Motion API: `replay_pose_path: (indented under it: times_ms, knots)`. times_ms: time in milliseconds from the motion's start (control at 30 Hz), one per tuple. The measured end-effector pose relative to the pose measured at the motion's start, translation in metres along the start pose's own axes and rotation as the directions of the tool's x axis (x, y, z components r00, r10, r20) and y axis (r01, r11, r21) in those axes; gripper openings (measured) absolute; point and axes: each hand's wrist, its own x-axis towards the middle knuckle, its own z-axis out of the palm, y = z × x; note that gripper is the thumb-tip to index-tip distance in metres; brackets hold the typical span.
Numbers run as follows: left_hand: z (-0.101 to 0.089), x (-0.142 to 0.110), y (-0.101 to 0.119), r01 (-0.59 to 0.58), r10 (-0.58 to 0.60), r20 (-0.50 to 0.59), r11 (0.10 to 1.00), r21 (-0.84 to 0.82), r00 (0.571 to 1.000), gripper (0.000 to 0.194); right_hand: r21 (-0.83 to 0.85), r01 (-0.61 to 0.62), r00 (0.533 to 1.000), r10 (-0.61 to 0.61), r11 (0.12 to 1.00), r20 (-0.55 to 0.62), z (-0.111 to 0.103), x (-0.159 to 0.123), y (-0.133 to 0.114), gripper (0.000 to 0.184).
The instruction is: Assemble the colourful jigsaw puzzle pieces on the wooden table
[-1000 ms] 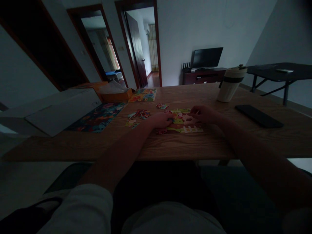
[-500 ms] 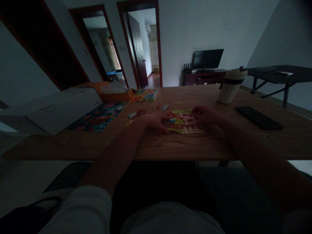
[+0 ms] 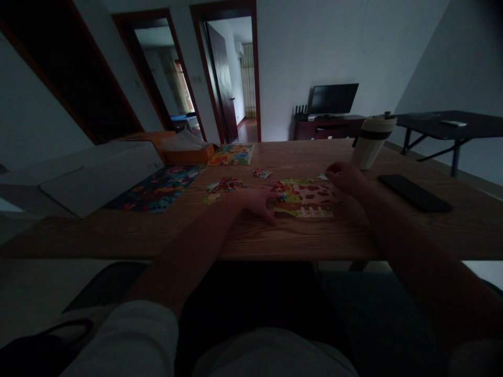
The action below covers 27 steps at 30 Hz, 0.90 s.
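Note:
A partly assembled jigsaw puzzle with a farm scene, brown-spotted pink shapes and a white fence lies on the wooden table. Over its left edge rests my left hand, open, fingers spread and touching the puzzle. Beyond the puzzle's upper right corner, my right hand is closed in a pinch at a small pale puzzle piece. A heap of loose puzzle pieces lies left of my left hand, partly hidden by it. A smaller group of pieces sits behind the puzzle.
A beige tumbler and a black phone-like slab stand and lie at the right. On the left are a white box, a dark floral picture sheet, an orange box and a bright picture sheet.
My right hand has moved right and away from the puzzle, with a pale piece now showing at its fingertips. The puzzle has shifted slightly right. My left hand has stayed near its left edge.

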Motion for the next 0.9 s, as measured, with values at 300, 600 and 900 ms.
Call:
replay_pose_path:
  times_ms: [300, 600, 900]
  knots:
    - [0.013, 0.013, 0.009, -0.032, 0.033, -0.112, 0.999, 0.012, 0.993, 0.103, 0.025, -0.102, 0.991, 0.104, 0.994, -0.083, -0.010, 0.004, 0.004, 0.025]
    - [0.016, 0.016, 0.019, 0.011, -0.006, -0.146, 0.999, 0.034, 0.989, 0.100, 0.032, -0.144, 0.990, 0.144, 0.989, -0.003, 0.002, 0.018, 0.028, 0.026]
    - [0.018, 0.019, 0.015, -0.007, 0.012, -0.143, 0.999, 0.031, 0.990, 0.103, -0.094, -0.040, 0.975, 0.059, 0.995, 0.215, 0.029, 0.024, 0.045, 0.043]
